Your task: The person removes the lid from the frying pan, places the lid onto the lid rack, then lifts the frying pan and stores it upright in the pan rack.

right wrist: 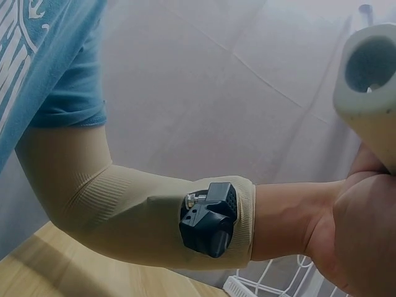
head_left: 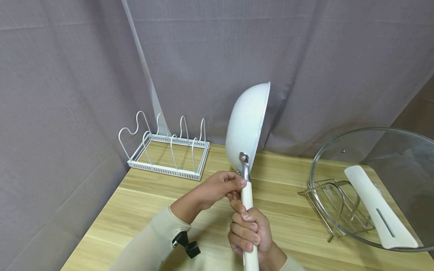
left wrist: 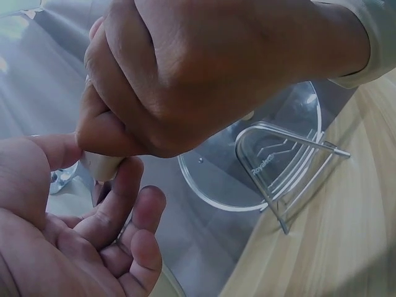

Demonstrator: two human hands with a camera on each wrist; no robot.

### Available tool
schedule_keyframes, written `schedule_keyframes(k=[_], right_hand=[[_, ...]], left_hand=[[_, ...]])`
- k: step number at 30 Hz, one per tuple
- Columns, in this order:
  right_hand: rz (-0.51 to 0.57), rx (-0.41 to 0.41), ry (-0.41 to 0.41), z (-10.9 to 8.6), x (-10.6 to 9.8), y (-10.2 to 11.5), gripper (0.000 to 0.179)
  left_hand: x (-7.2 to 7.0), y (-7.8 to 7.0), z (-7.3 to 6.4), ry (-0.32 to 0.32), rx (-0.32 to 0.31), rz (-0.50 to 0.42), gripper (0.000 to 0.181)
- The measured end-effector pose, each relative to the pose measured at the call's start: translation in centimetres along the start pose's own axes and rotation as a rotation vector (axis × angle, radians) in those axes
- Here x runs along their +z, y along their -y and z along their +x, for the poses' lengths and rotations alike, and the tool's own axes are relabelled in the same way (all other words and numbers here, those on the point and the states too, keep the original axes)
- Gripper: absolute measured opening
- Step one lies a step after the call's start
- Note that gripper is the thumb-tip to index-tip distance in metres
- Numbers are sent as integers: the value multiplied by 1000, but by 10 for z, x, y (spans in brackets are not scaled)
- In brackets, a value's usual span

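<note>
A white wok [head_left: 245,128] with a cream handle is held up on its side above the table, its rim turned right. My right hand [head_left: 252,231] wraps round the handle. Just above it my left hand [head_left: 220,188] pinches the upper handle, thumb on top, close to the metal joint. In the left wrist view, the left hand [left wrist: 80,229] has thumb and forefinger at the handle, and the right hand [left wrist: 185,74] covers much of it. The hollow handle end [right wrist: 365,108] shows in the right wrist view, beside the left forearm [right wrist: 291,216].
A white wire rack [head_left: 169,171] with upright loops stands on the wooden table [head_left: 135,203] at the back left. On the right, a glass lid [head_left: 313,169] with a long cream handle [head_left: 379,210] leans in a metal stand [head_left: 339,210]. Grey curtain [head_left: 190,56] hangs behind.
</note>
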State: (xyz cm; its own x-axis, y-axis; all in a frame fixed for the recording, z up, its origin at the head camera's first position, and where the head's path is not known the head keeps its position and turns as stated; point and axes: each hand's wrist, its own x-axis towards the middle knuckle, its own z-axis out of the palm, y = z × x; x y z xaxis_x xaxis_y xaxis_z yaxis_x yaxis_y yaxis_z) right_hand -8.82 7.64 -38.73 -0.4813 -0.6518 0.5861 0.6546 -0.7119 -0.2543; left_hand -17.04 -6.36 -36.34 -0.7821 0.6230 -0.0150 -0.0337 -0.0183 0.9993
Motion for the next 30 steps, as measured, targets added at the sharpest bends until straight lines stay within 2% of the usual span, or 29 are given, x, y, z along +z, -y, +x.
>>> schedule_keyframes(k=[22,30], right_hand=[[8,-5,-12,4,2,-2,10],[-1,-5,-16,6,3,-2,11]], left_hand=[[-4,-5,-2,-12,8,5,31],[-7,-6,-2,3,15,26,31]])
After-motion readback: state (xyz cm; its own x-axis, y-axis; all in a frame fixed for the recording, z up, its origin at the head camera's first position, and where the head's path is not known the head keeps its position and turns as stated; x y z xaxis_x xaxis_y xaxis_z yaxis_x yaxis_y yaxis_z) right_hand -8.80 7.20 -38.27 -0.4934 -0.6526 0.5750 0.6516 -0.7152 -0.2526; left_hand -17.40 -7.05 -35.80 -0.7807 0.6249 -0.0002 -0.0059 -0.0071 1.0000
